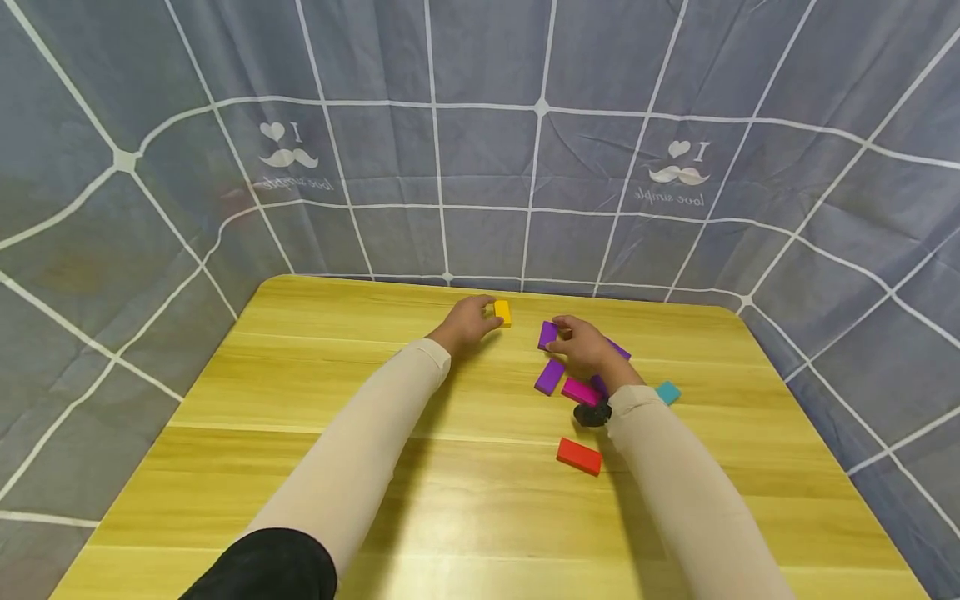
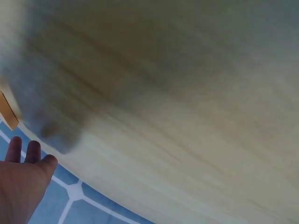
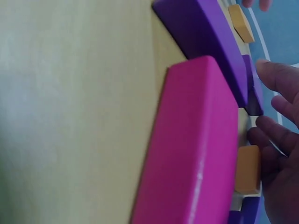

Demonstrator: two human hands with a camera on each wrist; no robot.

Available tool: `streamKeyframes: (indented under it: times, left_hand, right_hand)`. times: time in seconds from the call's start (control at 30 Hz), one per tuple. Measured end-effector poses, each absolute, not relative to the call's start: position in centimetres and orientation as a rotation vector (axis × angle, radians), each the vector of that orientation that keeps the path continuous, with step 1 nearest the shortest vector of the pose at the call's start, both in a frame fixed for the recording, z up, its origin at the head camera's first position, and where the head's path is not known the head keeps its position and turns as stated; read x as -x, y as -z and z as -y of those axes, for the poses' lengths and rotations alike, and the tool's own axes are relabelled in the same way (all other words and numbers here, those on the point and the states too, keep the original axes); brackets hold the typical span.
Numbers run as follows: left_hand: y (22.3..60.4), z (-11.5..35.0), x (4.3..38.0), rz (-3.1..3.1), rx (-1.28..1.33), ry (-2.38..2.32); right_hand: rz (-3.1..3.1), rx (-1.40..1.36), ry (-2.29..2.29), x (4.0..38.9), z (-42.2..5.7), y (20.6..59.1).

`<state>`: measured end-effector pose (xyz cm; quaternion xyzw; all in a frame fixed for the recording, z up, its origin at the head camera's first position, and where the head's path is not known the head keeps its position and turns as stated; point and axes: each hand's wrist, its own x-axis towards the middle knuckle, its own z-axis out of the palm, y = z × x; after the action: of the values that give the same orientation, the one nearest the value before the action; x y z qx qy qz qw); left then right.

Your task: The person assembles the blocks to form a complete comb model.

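In the head view my left hand (image 1: 468, 321) reaches to the yellow block (image 1: 502, 314) near the table's far edge. Its thumb and fingers are spread at the block's left side; the left wrist view shows straight fingers (image 2: 32, 151) just apart from the block (image 2: 7, 112). My right hand (image 1: 585, 343) is over the purple block (image 1: 548, 335), thumb and fingers parted around its near end. In the right wrist view its thumb (image 3: 278, 79) lies close to that purple block (image 3: 252, 86), with no firm grip visible. An orange block (image 3: 247, 170) sits beside the right fingers, hidden from the head view.
Another purple block (image 1: 550, 377) and a magenta block (image 1: 581, 392) lie nearer on the wooden table (image 1: 337, 400). A red block (image 1: 579, 456) lies in front, a teal block (image 1: 668, 392) right of the forearm. A grey gridded curtain (image 1: 480, 167) hangs behind the table.
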<state>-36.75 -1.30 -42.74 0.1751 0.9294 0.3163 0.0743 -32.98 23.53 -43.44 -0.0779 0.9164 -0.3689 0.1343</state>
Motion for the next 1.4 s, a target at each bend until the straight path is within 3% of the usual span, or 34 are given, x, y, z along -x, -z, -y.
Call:
streamKeyframes:
  times: [1.0,1.4]
  left_hand:
    - [42.3,-0.1,37.3,-2.845,-0.543,-0.720]
    - [43.8,0.6,39.2,-2.838,-0.607,-0.754]
  right_hand:
    - [-2.785,0.243,0.941,33.1,-23.3,43.7]
    - [-2.769,0.185,0.987,33.8,-22.8,44.1]
